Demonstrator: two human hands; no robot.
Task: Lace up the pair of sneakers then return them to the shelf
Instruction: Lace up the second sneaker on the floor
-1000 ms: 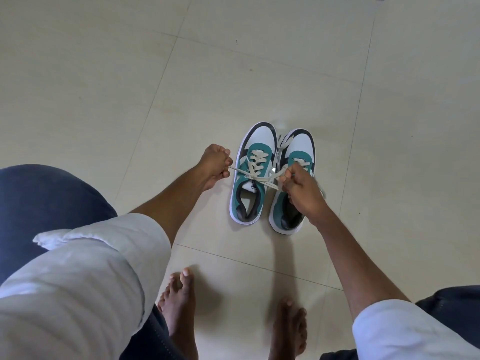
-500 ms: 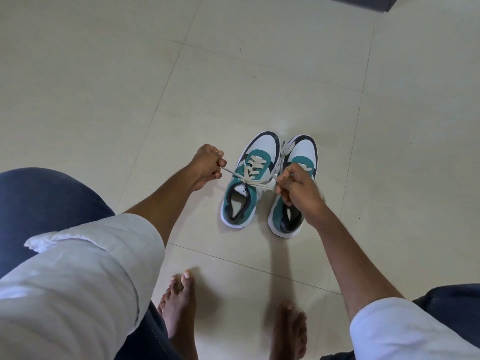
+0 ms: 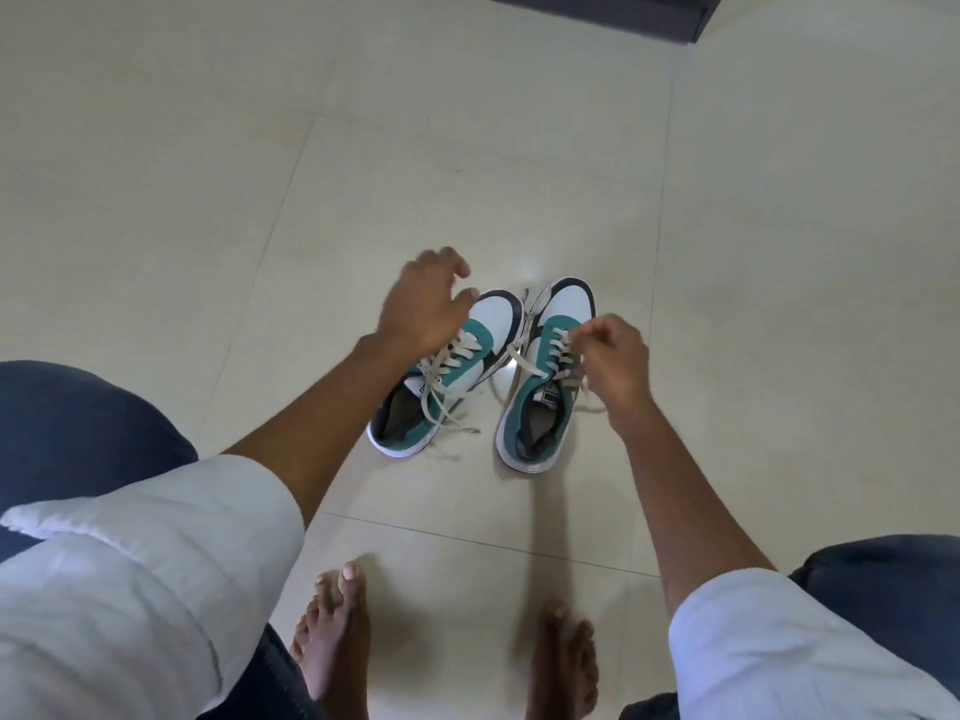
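Observation:
Two teal, white and black sneakers stand side by side on the tiled floor, toes pointing away from me. The left sneaker (image 3: 498, 324) has cream laces (image 3: 439, 392) hanging loose over its opening and onto the floor. My left hand (image 3: 423, 304) hovers over its toe and tongue, fingers curled apart, holding nothing. My right hand (image 3: 615, 363) rests on the right sneaker (image 3: 540, 407), fingers pinched on its lace near the upper eyelets. A lace end loops out under that wrist.
My bare feet (image 3: 332, 641) stand close behind the shoes. My knees in dark trousers sit at both lower corners. A dark piece of furniture (image 3: 602, 10) edges the top of the view. Pale tiled floor (image 3: 208, 200) spreads all around.
My left hand let go of the left sneaker's lace and moved over that shoe. My right hand shifted onto the right sneaker's laces. The left sneaker's laces now lie slack.

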